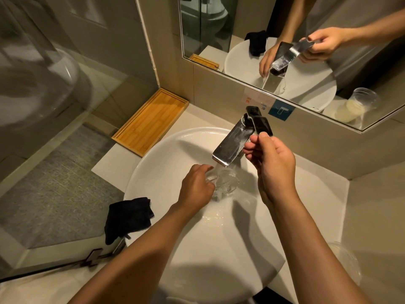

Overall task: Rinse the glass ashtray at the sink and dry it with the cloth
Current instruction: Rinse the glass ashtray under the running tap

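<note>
Clear glass ashtray [226, 182] in left hand [197, 189], under chrome spout [230, 145].

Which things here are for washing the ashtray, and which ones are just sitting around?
For the job:
glass ashtray, held under the running water by the left hand
tap lever, gripped by the right hand
faucet spout
white sink
black cloth, waiting on the sink's rim

Just sitting around:
wooden tray
clear plastic cup
hot and cool sticker
</note>
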